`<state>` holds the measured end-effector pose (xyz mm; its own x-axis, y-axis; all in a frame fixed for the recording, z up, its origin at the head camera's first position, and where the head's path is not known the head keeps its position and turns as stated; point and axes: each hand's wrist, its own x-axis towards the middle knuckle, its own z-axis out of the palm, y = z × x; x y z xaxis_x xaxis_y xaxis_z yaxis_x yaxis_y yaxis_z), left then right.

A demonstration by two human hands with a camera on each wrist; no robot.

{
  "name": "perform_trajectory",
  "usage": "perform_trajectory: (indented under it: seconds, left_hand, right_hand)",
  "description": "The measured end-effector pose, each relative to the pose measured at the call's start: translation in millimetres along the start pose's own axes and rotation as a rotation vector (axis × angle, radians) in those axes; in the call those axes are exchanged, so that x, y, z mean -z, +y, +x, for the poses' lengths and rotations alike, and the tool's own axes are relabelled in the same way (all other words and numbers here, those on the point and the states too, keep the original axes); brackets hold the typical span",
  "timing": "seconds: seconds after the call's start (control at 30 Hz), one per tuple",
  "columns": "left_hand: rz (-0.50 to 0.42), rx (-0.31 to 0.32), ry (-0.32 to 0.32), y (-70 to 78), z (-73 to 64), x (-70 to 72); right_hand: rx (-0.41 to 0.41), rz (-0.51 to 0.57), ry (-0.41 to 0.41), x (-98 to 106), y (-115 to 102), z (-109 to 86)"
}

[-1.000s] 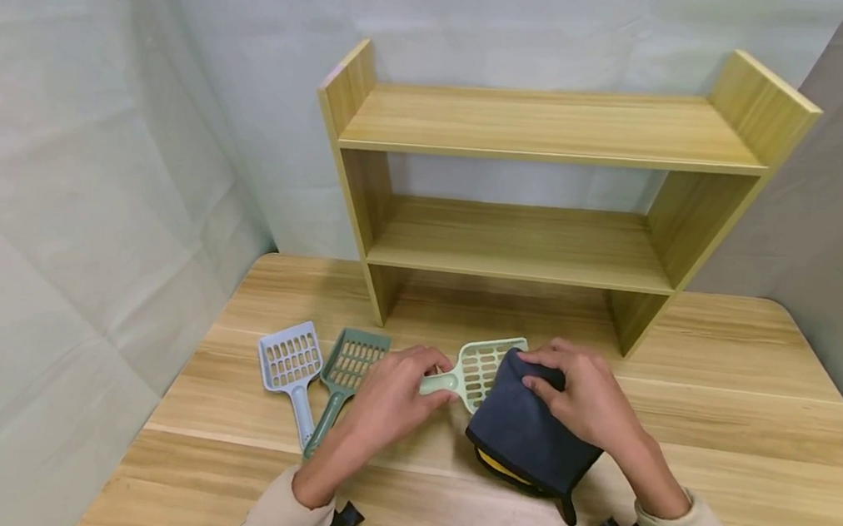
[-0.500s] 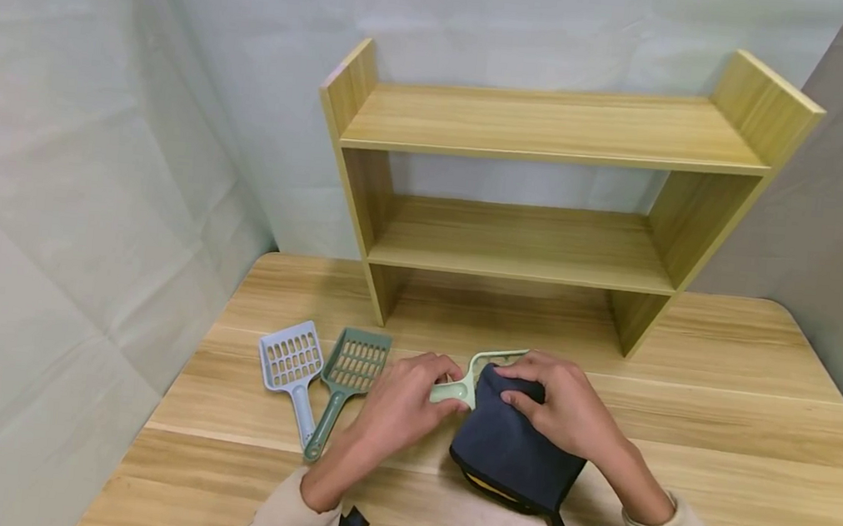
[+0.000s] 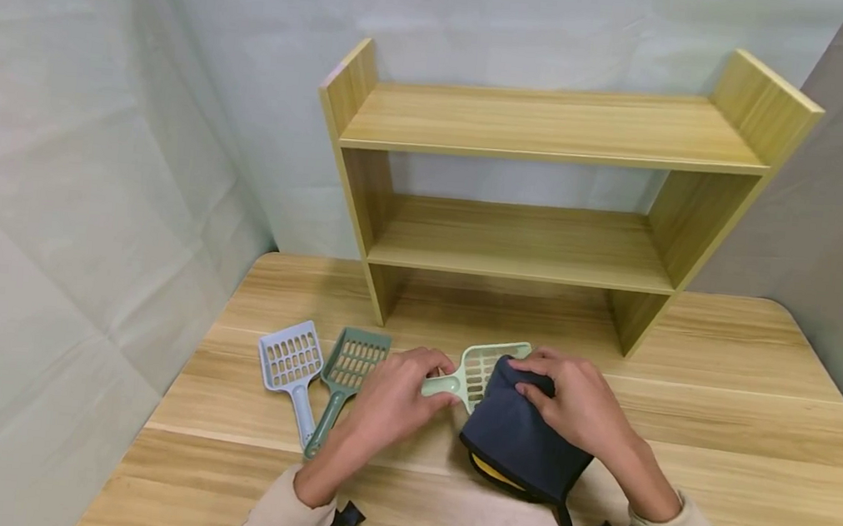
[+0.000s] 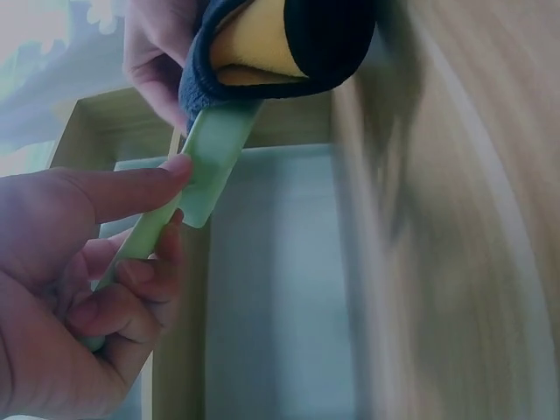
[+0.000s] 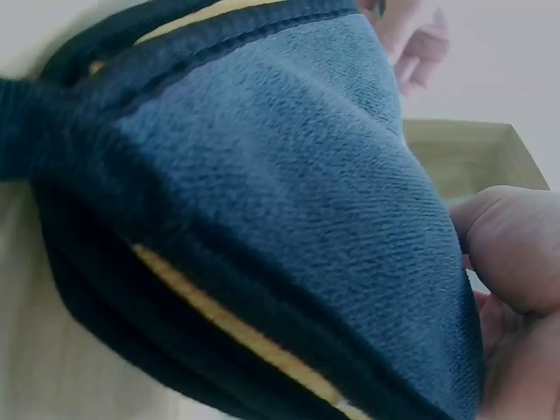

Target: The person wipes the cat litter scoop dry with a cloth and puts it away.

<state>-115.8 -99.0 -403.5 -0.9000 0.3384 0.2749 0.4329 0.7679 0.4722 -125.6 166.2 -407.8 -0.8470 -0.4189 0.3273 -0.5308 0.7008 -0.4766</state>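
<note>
My left hand (image 3: pixel 401 391) grips the handle of a pale green slotted litter scoop (image 3: pixel 450 384), thumb on one face and fingers curled beneath. My right hand (image 3: pixel 581 401) pinches a folded navy cleaning cloth (image 3: pixel 523 435) over the right part of the scoop's slotted head, hiding that part. In the left wrist view, the cloth's yellow inner side (image 4: pixel 254 44) shows where it wraps around the scoop head (image 4: pixel 219 149). The right wrist view is mostly filled by the cloth (image 5: pixel 297 157), with its dark edging and hanging loop.
A light blue litter scoop (image 3: pixel 300 413) and a dark green one (image 3: pixel 330 418) lie left of my left arm, handles close together. Behind the hands, a wooden shelf unit (image 3: pixel 519 269) stands on the wooden table (image 3: pixel 735 457). Pale fabric walls (image 3: pixel 201 110) enclose the table.
Both hands, the scoop and the cloth shift slightly left and then partly back right. Over the slots, the cloth first covers more of the head, then slides back to uncover some.
</note>
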Motion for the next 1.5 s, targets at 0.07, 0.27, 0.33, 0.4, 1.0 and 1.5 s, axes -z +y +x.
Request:
perform_trajectory:
  seconds: [0.07,0.27,0.33,0.4,1.0,1.5]
  left_hand:
    - [-0.003,0.010,0.008,-1.3,0.2,2.2]
    - [-0.018,0.031,0.043,-5.0,2.2,11.8]
    - [-0.025,0.037,0.055,-7.0,3.1,15.1]
    - [-0.030,0.048,0.061,-9.5,3.7,18.1]
    - [-0.010,0.089,0.111,-21.5,5.1,38.9]
    - [-0.081,-0.006,0.050,-18.5,5.6,35.3]
  right_hand:
    - [-0.018,0.001,0.009,4,3,0.1]
    - [-0.065,0.034,0.047,18,12,0.1]
    - [-0.093,0.047,0.051,23,15,0.4]
    - [-0.127,0.066,0.048,27,18,0.3]
    - [-0.226,0.061,0.140,49,30,-0.9]
    - [-0.288,0.436,-0.037,41,32,4.2]
